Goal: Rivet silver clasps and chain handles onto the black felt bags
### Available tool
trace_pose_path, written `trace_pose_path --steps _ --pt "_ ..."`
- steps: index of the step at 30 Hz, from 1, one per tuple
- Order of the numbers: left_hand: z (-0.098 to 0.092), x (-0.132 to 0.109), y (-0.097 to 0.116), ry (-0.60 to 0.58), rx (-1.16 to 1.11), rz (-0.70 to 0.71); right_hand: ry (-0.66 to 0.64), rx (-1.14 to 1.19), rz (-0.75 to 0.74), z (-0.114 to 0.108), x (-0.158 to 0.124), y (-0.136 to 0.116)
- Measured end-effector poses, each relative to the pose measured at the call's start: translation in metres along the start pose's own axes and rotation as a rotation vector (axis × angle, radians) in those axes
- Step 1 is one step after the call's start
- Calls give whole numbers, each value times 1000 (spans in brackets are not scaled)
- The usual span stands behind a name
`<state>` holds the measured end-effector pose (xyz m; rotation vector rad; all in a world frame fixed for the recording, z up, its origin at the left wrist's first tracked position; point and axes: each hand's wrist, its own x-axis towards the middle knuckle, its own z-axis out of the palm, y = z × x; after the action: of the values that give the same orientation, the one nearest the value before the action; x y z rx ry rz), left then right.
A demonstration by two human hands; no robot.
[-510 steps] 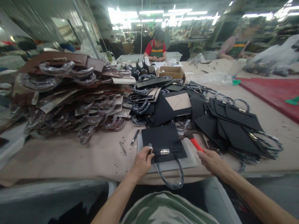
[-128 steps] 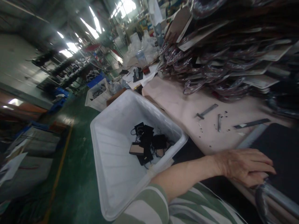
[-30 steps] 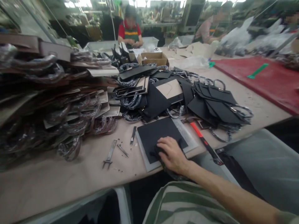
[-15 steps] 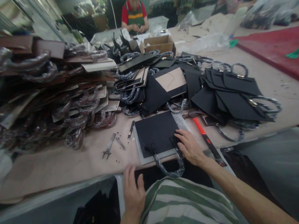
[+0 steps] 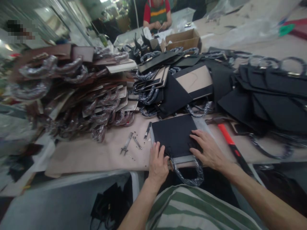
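Note:
A flat black bag panel (image 5: 174,134) lies on a pale board (image 5: 208,128) at the table's front edge. Its looped handle (image 5: 188,182), wrapped in clear plastic, hangs toward my body. My left hand (image 5: 158,161) rests at the panel's lower left corner, by one end of the handle, fingers stretched out. On the right edge lies my right hand (image 5: 208,148), its fingers spread over the panel. Left of the board are a dark slim cutter-like tool (image 5: 147,130), a metal caliper-like tool (image 5: 127,143) and a small metal rod (image 5: 137,142).
A hammer (image 5: 230,140) with a red and black handle lies at right. Brown handled panels (image 5: 79,92) are heaped at left, black ones (image 5: 266,95) at right. Behind them stand a cardboard box (image 5: 184,40) and a seated co-worker (image 5: 157,16). A grey bin (image 5: 72,195) sits below.
My left hand has come up from below the table edge onto the panel's lower left corner. My right hand stays at the right edge. The view has turned left.

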<state>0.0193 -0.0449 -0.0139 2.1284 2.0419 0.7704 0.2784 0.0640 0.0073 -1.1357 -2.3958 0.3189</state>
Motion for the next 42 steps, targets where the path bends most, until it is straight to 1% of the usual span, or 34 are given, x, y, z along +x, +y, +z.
trace_pose_path --steps 3,6,8,11,13,15,17,19,22,25,27,29,33,37,40,42 --pt "0 3 4 -36 31 -10 54 -17 -50 8 4 11" --pt "-1 6 5 -45 71 -12 64 -29 -93 15 10 20" --pt "-3 6 6 -28 67 -13 71 -44 -112 16 13 21" --pt "-12 6 4 33 -32 -40 75 -71 -111 16 13 21" --pt "-21 10 -4 102 -94 -90 64 -76 -101 17 12 21" --pt "-33 18 -19 172 -89 -186 58 -74 -93 18 11 21" --pt "-44 32 -37 176 -29 -313 58 -79 -85 19 11 21" --pt "-54 53 -53 98 47 -410 55 -84 -68 20 11 18" --pt "-62 88 -66 -82 125 -432 47 -74 -38 17 11 13" --pt "-60 119 -68 -266 171 -423 32 -46 -7 13 11 8" --pt "-55 133 -68 -370 193 -437 23 -36 7 10 11 4" --pt "-49 142 -69 -440 206 -465 10 -38 19 8 11 1" --pt "-41 153 -76 -480 232 -513 -11 -48 39 4 11 -3" --pt "-39 156 -83 -458 191 -524 -22 -43 62 3 11 -5" --pt "-41 153 -88 -415 56 -565 -33 -34 68 2 12 -6" --pt "-44 147 -91 -354 -142 -650 -36 -27 72 1 12 -8"
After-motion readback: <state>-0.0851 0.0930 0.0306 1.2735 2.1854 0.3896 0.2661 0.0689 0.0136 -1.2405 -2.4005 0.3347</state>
